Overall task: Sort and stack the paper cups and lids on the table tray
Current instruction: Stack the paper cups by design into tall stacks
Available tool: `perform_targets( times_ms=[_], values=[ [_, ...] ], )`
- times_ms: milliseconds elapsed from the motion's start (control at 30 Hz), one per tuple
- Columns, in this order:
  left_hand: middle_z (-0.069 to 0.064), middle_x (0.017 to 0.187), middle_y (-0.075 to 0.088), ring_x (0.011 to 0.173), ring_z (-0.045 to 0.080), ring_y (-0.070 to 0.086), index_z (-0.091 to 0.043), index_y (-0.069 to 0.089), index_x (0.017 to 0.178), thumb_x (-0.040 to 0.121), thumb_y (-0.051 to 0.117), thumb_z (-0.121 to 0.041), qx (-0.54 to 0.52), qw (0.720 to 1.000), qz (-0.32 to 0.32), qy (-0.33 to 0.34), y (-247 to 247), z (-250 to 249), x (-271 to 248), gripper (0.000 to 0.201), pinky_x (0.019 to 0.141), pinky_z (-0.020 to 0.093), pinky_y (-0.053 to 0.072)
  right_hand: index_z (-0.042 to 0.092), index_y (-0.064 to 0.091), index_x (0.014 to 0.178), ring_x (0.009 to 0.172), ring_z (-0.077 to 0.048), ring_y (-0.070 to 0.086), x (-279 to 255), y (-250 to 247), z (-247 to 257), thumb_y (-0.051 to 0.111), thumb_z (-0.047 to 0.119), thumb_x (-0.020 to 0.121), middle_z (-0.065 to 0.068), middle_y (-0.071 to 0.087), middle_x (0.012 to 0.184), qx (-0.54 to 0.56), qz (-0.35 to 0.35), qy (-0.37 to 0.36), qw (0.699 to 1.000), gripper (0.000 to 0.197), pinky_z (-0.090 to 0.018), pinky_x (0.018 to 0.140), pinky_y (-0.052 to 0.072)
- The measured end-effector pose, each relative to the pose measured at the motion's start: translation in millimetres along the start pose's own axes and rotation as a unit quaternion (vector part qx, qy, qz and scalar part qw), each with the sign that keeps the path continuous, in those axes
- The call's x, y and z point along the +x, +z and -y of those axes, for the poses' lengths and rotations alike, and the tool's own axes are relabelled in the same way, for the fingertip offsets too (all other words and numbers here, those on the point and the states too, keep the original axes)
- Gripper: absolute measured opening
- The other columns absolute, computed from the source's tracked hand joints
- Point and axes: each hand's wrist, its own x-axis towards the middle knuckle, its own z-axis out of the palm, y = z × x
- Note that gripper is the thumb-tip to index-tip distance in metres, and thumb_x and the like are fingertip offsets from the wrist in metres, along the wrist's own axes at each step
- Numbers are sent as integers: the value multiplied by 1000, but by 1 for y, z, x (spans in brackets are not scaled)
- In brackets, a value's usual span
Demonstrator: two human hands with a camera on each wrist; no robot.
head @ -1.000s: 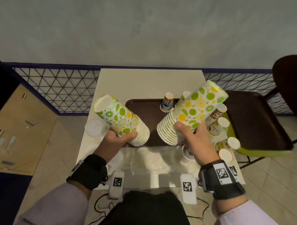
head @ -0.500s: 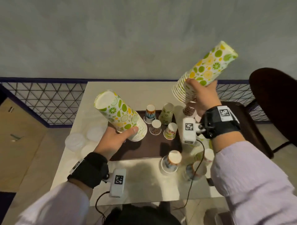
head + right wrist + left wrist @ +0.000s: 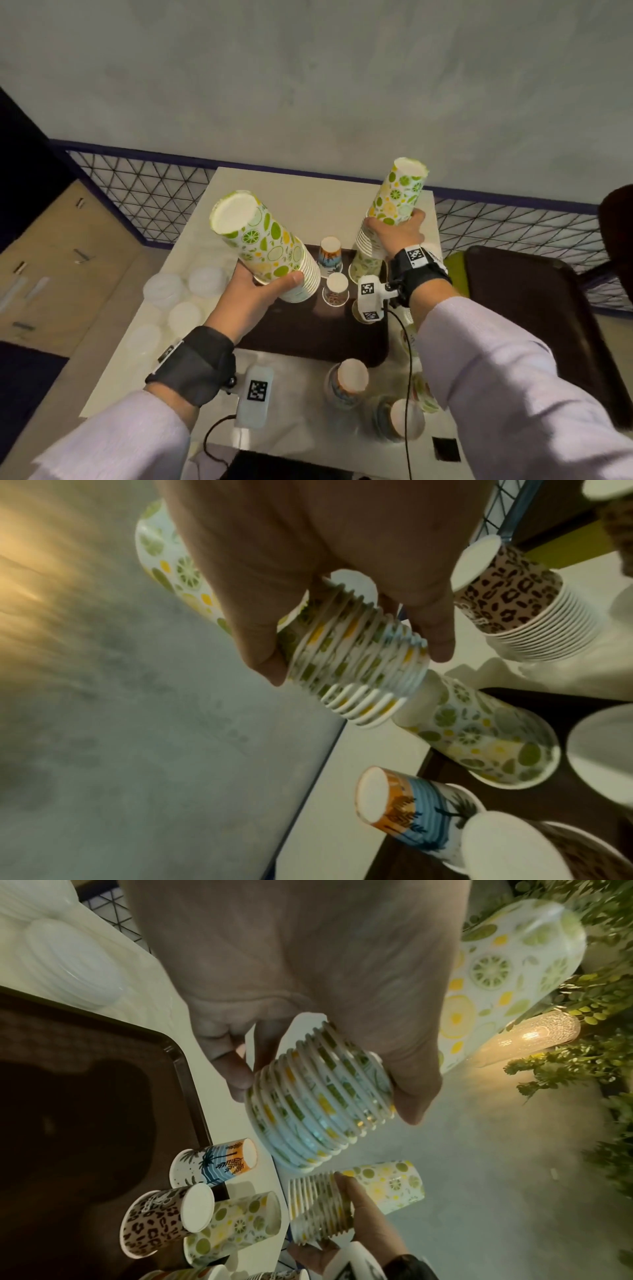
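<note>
**Citrus-print stacks in both hands, sort about halfway**

Head view: left hand is wrapped round a citrus-print cup stack, tilted, base up, over the brown tray. Right hand grasps a second citrus stack, nearly upright, its rims just above a lone citrus cup on the tray; I judge it's about to be nested there. Also on the tray: a palm-print cup and a leopard-print cup, both upside down. Done so far: a few cups placed. Left: clear lids loose on the desk left of the tray, plus several cups near the front edge, off-tray.

Left wrist: fingers and thumb clamp the stack at its rim end; grip firm, no slack. Right hand's stack shows below.

Right wrist: thumb and fingers curl round the rims. A leopard-print stack stands on the desk beyond the tray.
</note>
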Motion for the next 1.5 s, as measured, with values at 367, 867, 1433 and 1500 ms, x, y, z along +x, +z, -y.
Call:
perform_targets(
  times_ms=[367,867,1433,1500],
  values=[
    [-11,123,69,102,-9,67,-14,54,140,90,74,-4,22,999,28,18,-1,7,19,55,71,9,53,22,28,142,97,-21,37,17,23,-29,82,29,76,-16,36,136,-61,-19,-25,998,85,-30,86,36],
    [-17,116,69,96,-16,66,-22,54,135,88,76,-5,12,998,60,0,5,10,40,54,67,8,53,27,27,143,122,-38,53,18,27,-36,87,40,69,-17,43,139,-127,24,-39,991,96,-43,102,47],
    [-5,125,74,116,14,71,-21,50,138,88,76,1,-25,989,142,45,41,-35,43,60,96,32,58,24,36,150,112,-11,64,-97,-29,37,60,49,84,-1,56,130,-43,313,-226,922,75,-27,93,56],
    [1,129,71,117,17,71,-18,46,143,88,80,-6,-26,990,133,41,43,-34,44,66,99,37,57,24,33,151,113,-6,63,-96,-32,34,66,43,88,5,59,131,-32,325,-225,918,73,-24,92,55]
  ],
)
